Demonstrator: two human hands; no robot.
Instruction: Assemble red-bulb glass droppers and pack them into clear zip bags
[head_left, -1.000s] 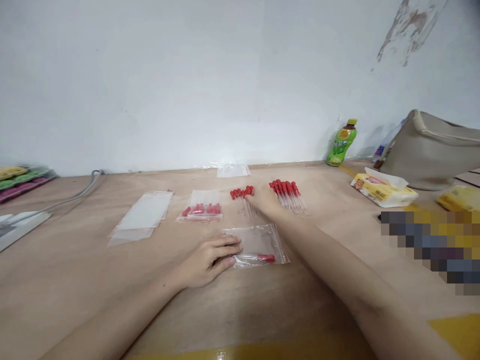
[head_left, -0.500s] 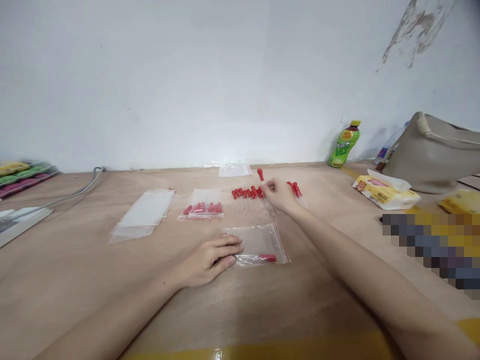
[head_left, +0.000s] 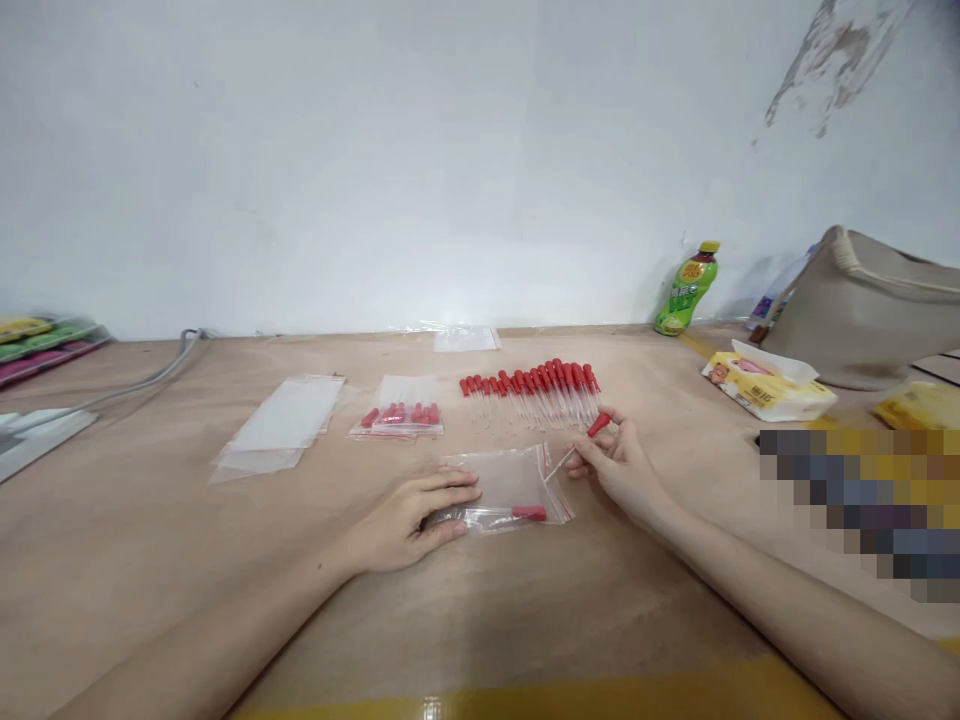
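A clear zip bag [head_left: 504, 478] lies flat on the table, with one red-bulbed dropper [head_left: 529, 513] inside along its near side. My left hand [head_left: 424, 515] rests on the bag's left end, fingers stretched out and apart. Between the fingertips of my right hand [head_left: 615, 455] is another dropper [head_left: 598, 424], red bulb up and to the right. Its thin clear tube slants down to the bag's right end, where the zip is; whether the tip is inside I cannot tell. Behind the bag lies a row of several droppers [head_left: 536, 380], bulbs pointing away from me.
Filled zip bags [head_left: 397, 412] with red bulbs lie behind my left hand, and flat plastic bags [head_left: 281, 425] lie further left. Another bag [head_left: 466, 340] sits by the wall. On the right stand a green bottle [head_left: 686, 290], a tissue pack [head_left: 766, 382] and a beige bag [head_left: 862, 300].
My right hand has come from the dropper row toward me and to the right, bringing one dropper to the bag's right end. The left hand stays on the bag.
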